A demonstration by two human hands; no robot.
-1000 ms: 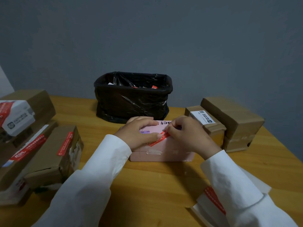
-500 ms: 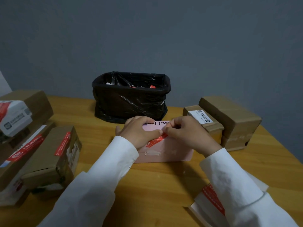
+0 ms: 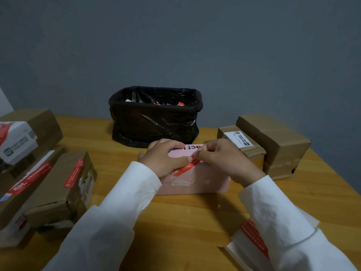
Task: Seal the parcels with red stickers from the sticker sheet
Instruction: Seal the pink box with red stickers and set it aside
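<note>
Since the earlier frames, both hands have slid slightly toward the far side of the pink parcel (image 3: 195, 178), and more of the red sticker (image 3: 185, 167) now lies flat across its top front edge.

Left of the pink parcel: stickered brown parcels (image 3: 58, 184), already sealed.

On the pink parcel: the left hand (image 3: 164, 161) lies flat, fingers together, pressing the sticker's near end down. The right hand (image 3: 220, 159) pinches the sticker's far end between thumb and fingertips, just above the lid.

Right of the pink parcel: unsealed brown parcels (image 3: 271, 145). Nearer the person than the pink parcel, under the right sleeve: the sticker sheet (image 3: 252, 237).

Risks:
- Lowering the pinched end before the sticker is taut would probably trap a wrinkle.
- Uneven left-hand pressure could let the sticker skew off the seam.
- The right sleeve may drag the sticker sheet.
</note>
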